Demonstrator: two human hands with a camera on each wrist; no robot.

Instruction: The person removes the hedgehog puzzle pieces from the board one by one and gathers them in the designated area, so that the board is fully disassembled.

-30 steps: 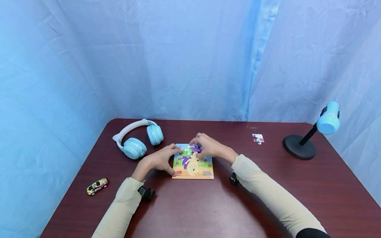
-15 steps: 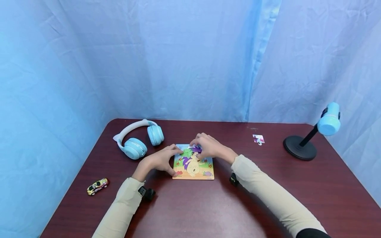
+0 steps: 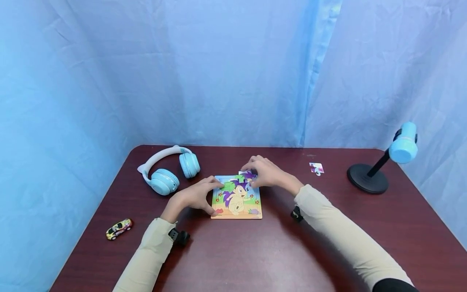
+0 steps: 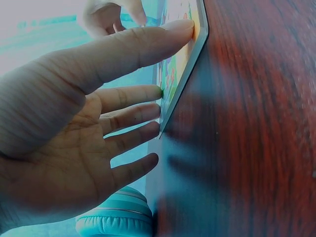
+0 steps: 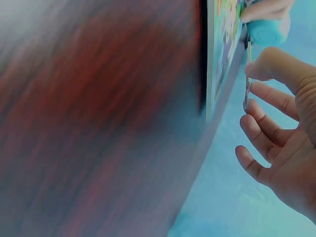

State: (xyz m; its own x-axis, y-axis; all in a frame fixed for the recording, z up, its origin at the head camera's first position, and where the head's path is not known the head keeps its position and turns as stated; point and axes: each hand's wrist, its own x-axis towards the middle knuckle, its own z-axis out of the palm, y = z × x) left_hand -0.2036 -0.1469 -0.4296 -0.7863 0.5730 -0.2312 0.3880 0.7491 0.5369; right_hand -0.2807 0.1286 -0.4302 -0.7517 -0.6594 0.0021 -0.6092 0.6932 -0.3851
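- The puzzle (image 3: pixel 238 199) lies on the table (image 3: pixel 233 251).
- The left hand (image 3: pixel 195 195), with fingers spread, touches the puzzle's left side.
- The right hand (image 3: pixel 269 173) pinches a piece (image 3: pixel 248 175) above its far right part.

The puzzle (image 3: pixel 236 202) is a thin square board lying flat on the surface (image 3: pixel 226 253), printed with a cream-bodied, purple-spined hedgehog among a green leaf and red flowers, with blue along the far edge and orange along the near one. The left fingers (image 4: pixel 131 94) touch its left side. The right fingers (image 5: pixel 274 97) pinch a thin piece (image 3: pixel 248 175), patterned with purple and green, raised off its far right part; partly covered, the piece's exact outline is hard to tell.
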